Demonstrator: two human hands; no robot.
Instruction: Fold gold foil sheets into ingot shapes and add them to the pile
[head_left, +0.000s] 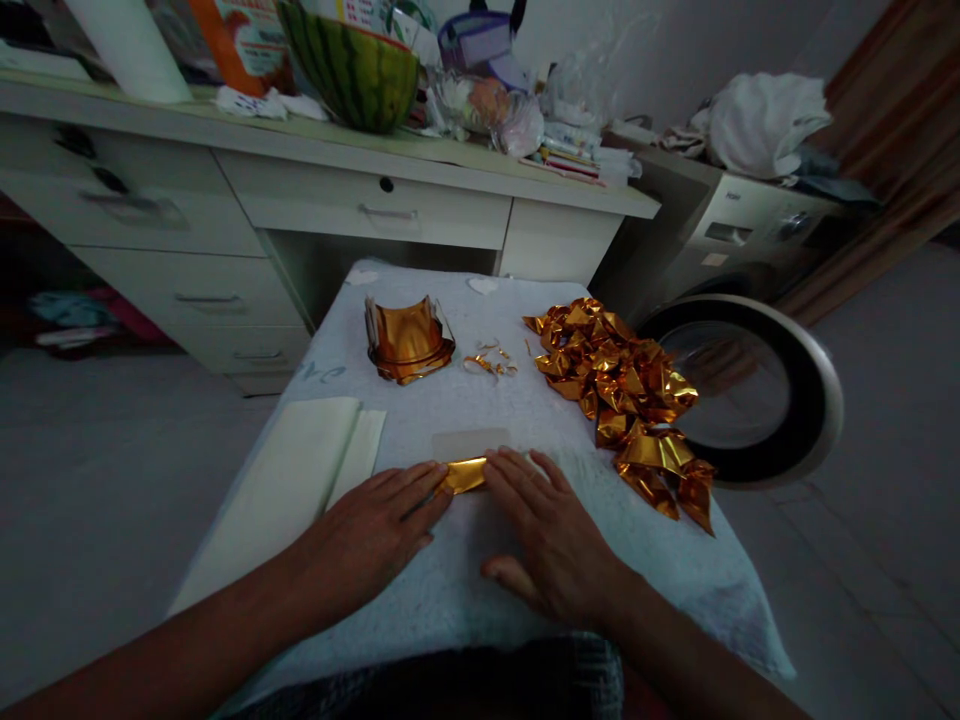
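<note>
A narrow strip of gold foil point(466, 475) lies on the cloth-covered table point(450, 580) between my hands. My left hand point(375, 530) rests flat, its fingertips on the strip's left end. On the right end press the fingers of my right hand point(547, 530), which are spread with the thumb apart. Just beyond the strip is a pale translucent rectangle point(470, 440). Folded gold foil pieces point(622, 370) are heaped at the right. A stack of gold foil sheets point(409, 340) stands in a clear holder at the back left, with small gold scraps point(491, 362) beside it.
Folded pale paper point(300, 470) lies on the table's left side. Behind stands a white desk point(375, 200) with a cut watermelon point(352, 70) and plastic bags on top. A washing machine's open round door point(821, 390) is close to the table's right edge.
</note>
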